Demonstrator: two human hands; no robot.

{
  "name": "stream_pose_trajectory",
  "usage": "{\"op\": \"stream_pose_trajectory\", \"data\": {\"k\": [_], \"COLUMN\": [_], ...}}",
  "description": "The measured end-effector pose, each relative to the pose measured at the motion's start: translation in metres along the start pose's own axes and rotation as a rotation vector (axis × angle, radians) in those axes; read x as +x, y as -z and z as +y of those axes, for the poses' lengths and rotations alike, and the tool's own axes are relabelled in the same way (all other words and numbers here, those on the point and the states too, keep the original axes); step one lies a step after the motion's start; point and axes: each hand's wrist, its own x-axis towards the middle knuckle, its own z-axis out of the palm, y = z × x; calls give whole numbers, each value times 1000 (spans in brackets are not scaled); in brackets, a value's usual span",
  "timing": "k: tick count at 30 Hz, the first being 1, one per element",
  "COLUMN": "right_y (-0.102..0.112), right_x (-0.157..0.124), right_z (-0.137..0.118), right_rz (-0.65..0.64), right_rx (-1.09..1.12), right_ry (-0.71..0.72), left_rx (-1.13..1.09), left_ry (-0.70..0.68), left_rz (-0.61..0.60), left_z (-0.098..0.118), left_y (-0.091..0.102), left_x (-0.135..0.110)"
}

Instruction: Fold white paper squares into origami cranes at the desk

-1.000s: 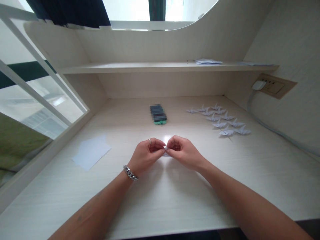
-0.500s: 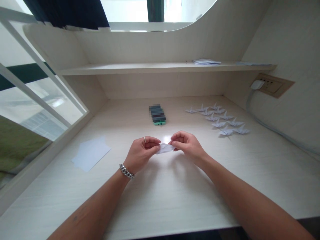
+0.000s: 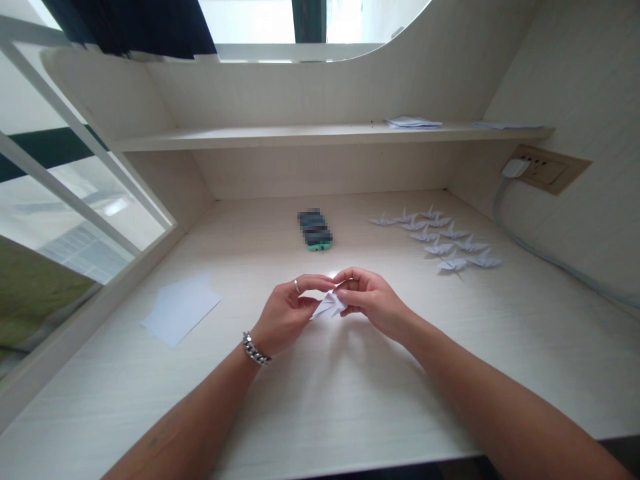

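A small white folded paper piece (image 3: 327,305) is held just above the pale wooden desk (image 3: 320,400), near its middle. My left hand (image 3: 289,312), with a ring and a metal bracelet, pinches its left side with fingers curled. Its right side is pinched by my right hand (image 3: 370,300). Both hands meet over the paper and hide part of it.
Several finished white paper cranes (image 3: 440,237) lie in rows at the back right. A phone in a teal case (image 3: 315,230) lies behind the hands. Blank white sheets (image 3: 181,309) sit at the left. A shelf (image 3: 320,135) with papers and a wall socket (image 3: 543,170) with cable stand beyond.
The paper was stretched flat between the hands half a second ago; now the hands are close together again and the piece shows pointed flaps hanging down.
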Motion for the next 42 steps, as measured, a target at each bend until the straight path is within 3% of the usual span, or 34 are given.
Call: {"op": "stream_pose_trajectory", "data": {"k": [3,10,13,17,24,31,42], "right_y": [0,10,7,4,5,5,5], "right_x": [3,8,3,1,5,4,5], "right_z": [6,8,7,8,5,11,15], "right_rz": [-15,198,157,74,142,34,23], "right_rx": [-44,-220,-415,-601,-517,-533,-360], "right_ry": [32,246,346,299,190,229,190], "left_rx": [21,180,317,383,242,210,217], "left_ry": [-11,126,110,83,135,148,175], "left_rz": [-18,53,4,-2,87,48,90], "left_z": [-2,2,1,1,-1,-3,2], "left_y": [-1,-1,-1,-1,1,-2,-4], "left_x": [0,3,1,1,3,1,2]}}
